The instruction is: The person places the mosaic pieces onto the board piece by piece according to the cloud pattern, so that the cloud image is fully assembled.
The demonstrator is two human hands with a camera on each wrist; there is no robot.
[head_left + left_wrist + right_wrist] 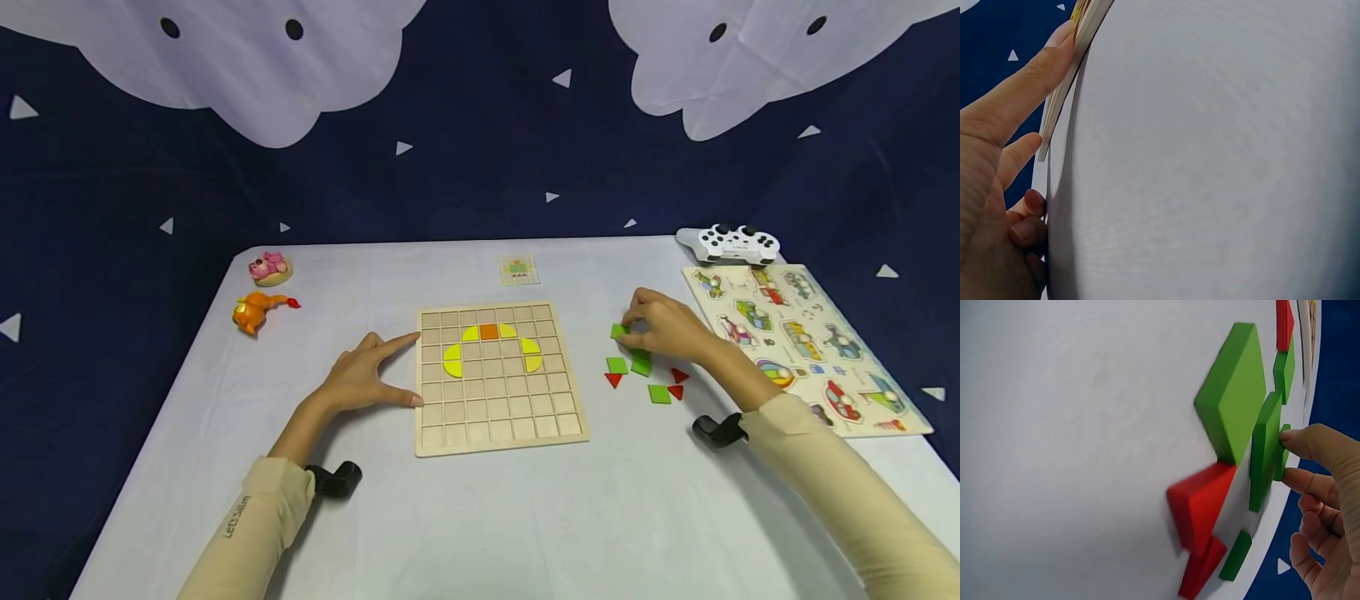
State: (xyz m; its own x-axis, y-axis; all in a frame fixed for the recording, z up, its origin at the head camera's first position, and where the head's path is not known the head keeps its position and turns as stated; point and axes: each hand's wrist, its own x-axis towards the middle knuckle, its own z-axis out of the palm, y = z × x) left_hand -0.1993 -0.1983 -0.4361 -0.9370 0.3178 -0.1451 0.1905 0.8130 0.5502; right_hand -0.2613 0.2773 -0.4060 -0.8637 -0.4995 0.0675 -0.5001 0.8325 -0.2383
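Fingers (1310,444) of the right hand (667,327) are pinching a green tile (619,331) right of the wooden board (497,375) on the white table (480,517), while the relaxed left hand (360,377) is touching the board's left edge, a contact the left wrist view alone shows up close.

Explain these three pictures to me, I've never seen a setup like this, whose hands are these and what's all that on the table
No machine here: a person works with two bare hands and wears three cameras. The wide picture comes from the head; the two close-ups come from the wrists, which is why they look tilted.

On the white table lies a wooden grid board with a few yellow pieces and one orange piece already in it. The left hand rests against the board's left edge, fingers straight. The right hand pinches a green square among loose green squares and red triangles.

Also there: a vehicle puzzle, a white game controller, a small pattern card, and a pink toy and an orange toy.
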